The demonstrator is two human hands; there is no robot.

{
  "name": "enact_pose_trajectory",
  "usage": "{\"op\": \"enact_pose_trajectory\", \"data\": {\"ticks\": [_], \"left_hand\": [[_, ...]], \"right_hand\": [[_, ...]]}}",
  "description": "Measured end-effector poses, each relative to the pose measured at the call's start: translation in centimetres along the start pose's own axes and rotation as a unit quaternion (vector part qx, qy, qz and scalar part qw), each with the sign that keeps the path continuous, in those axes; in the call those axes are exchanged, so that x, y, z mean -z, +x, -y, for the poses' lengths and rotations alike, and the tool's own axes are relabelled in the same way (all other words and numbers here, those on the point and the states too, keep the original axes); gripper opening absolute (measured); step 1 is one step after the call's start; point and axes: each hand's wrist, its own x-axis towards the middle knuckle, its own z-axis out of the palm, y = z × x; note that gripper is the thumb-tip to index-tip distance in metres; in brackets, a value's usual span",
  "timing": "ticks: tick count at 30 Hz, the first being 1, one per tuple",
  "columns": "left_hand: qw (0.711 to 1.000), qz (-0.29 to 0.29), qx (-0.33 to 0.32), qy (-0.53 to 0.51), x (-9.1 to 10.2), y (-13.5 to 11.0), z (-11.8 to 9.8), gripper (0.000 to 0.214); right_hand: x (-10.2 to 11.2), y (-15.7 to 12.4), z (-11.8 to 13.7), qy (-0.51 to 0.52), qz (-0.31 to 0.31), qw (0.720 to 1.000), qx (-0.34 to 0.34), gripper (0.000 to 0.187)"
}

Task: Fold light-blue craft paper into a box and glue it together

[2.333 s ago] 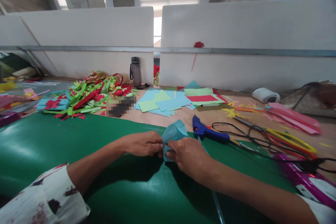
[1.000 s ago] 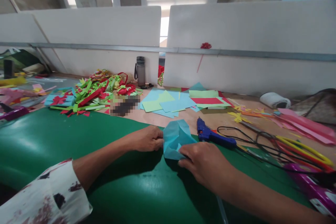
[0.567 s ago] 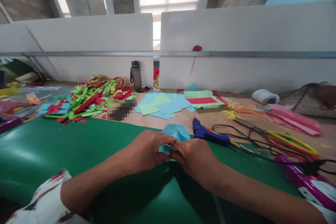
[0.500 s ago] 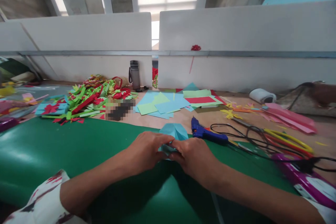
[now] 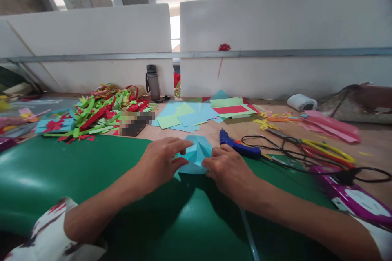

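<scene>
One folded light-blue paper (image 5: 196, 155), over the green covering (image 5: 101, 171), bench's (image 5: 239, 126) near-edge side. Right hand (image 5: 228, 167) pinches its right side; left hand (image 5: 163, 161), fingers parted, at its left. Risk: folds may spring open should the right grip slip. Beyond: one blue glue gun (image 5: 243, 149); far edge, one bottle (image 5: 153, 83).

Forearms (image 5: 105, 202) angled inward, left hand (image 5: 163, 160) in a loose curve, right hand (image 5: 229, 168) in a pinch
</scene>
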Motion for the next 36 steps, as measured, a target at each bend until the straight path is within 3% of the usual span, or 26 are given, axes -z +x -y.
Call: {"op": "enact_pose_trajectory", "data": {"ticks": [2,7,11,19,24,29,32,34,36], "left_hand": [[0.999,-0.015,-0.023,-0.028,-0.2,-0.1,-0.7,0.037],[0.993,0.108,-0.044,0.017,-1.8,-0.1,-1.2,0.048],[0.982,0.146,-0.045,0.107,-3.0,0.3,-0.4,0.044],[0.982,0.135,-0.011,0.128,-3.2,0.8,-0.3,0.041],[0.974,0.163,0.027,0.154,-3.1,1.4,-0.7,0.04],[0.977,0.162,0.016,0.141,-3.3,1.5,-0.6,0.038],[0.991,0.092,-0.012,0.097,-2.0,1.1,-1.4,0.035],[0.997,-0.06,-0.021,0.038,-0.4,0.8,-2.0,0.029],[0.974,-0.224,0.022,-0.032,1.1,0.6,-2.3,0.026]], "right_hand": [[0.0,0.0,0.3,-0.001,0.003,1.0,0.005,0.017],[0.1,0.3,0.8,-0.001,0.044,0.999,0.0,0.017],[0.3,0.8,1.0,-0.001,0.091,0.996,-0.004,0.024],[0.7,1.6,0.3,0.043,0.132,0.99,-0.032,0.014],[0.8,1.8,0.1,0.049,0.15,0.987,-0.039,0.014],[0.8,1.7,0.1,0.095,0.123,0.987,-0.034,0.009],[0.9,1.8,-0.8,0.148,0.074,0.985,-0.046,0.013],[1.2,2.0,-1.8,0.229,0.027,0.971,-0.068,0.02],[1.4,2.2,-2.7,0.343,-0.011,0.933,-0.106,0.026]]}}
